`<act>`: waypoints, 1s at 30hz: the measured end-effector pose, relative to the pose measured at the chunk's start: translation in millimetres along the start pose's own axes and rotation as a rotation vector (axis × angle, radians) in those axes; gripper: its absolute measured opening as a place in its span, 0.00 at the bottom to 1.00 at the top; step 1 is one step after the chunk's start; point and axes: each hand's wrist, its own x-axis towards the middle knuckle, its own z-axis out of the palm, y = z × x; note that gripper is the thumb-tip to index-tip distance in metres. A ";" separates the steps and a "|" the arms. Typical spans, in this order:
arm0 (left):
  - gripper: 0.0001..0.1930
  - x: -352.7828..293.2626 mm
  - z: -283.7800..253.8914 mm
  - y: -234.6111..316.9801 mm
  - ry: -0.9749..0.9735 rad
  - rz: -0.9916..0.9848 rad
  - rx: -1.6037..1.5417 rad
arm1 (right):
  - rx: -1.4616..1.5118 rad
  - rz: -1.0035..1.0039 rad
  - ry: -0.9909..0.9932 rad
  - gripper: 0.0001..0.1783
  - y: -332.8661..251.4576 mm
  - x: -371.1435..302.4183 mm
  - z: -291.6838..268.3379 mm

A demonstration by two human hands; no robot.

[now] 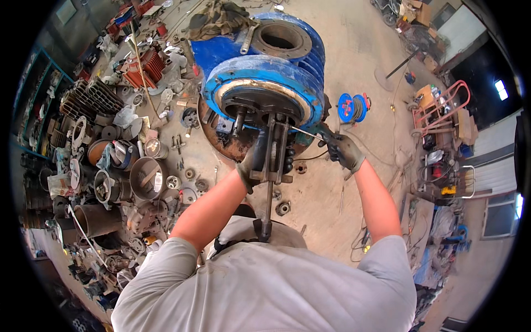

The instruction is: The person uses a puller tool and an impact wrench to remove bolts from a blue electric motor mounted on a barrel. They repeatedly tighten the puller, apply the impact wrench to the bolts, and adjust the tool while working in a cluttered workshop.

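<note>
The left hand (253, 161), gloved, lies against the left side of the puller (269, 152); its fingers are partly hidden, so I cannot tell how tightly they close. The right hand (344, 150), also gloved, is curled around a thin rod (307, 133), whose far end reaches the puller's right side. The puller stands at the open front of the blue housing (265, 65), its screw (268, 207) pointing toward the person. A wrench (248, 40) and cloth (217, 21) lie on the housing.
</note>
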 end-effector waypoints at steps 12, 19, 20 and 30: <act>0.45 -6.4 -20.5 -14.0 -0.026 -0.055 -0.116 | -0.608 -0.695 0.630 0.15 -132.4 -71.7 61.8; 0.41 -26.5 -49.7 -36.0 -0.034 0.128 0.298 | -1.249 -0.730 0.893 0.16 -246.4 75.1 172.7; 0.40 -33.2 -55.3 -37.4 -0.023 0.132 0.309 | -1.349 -0.700 0.910 0.17 -248.3 73.8 183.8; 0.40 -68.0 -51.5 -6.8 0.169 -0.004 0.267 | -0.469 -0.743 0.836 0.15 -131.7 -61.7 179.1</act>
